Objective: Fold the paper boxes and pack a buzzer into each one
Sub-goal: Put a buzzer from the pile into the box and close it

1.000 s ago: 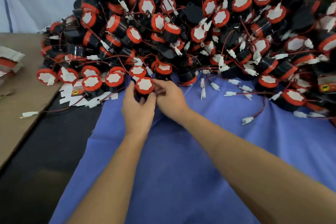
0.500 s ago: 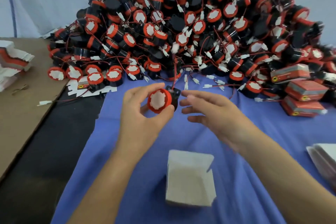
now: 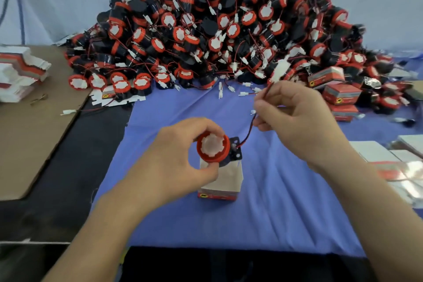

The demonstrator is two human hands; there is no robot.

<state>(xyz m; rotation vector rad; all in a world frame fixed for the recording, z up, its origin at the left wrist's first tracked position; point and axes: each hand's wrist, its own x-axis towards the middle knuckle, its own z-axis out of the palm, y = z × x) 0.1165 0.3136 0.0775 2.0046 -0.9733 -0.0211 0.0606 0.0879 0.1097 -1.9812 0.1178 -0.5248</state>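
Observation:
My left hand grips a red-and-black buzzer with a white face, held just above an open paper box that stands on the blue cloth. From the buzzer's black bracket a red-and-black wire runs up to my right hand, which pinches it. The wire's white connector sticks up, blurred, above my right fingers. A big heap of buzzers fills the back of the table.
Folded red boxes lie at the heap's right foot. Flat box blanks are stacked at the far left and at the right edge. A brown cardboard sheet covers the left side. A loose connector lies near it.
My left hand has brought the buzzer down over the open box. My right hand, open before, has taken the wire and lifted it to the right.

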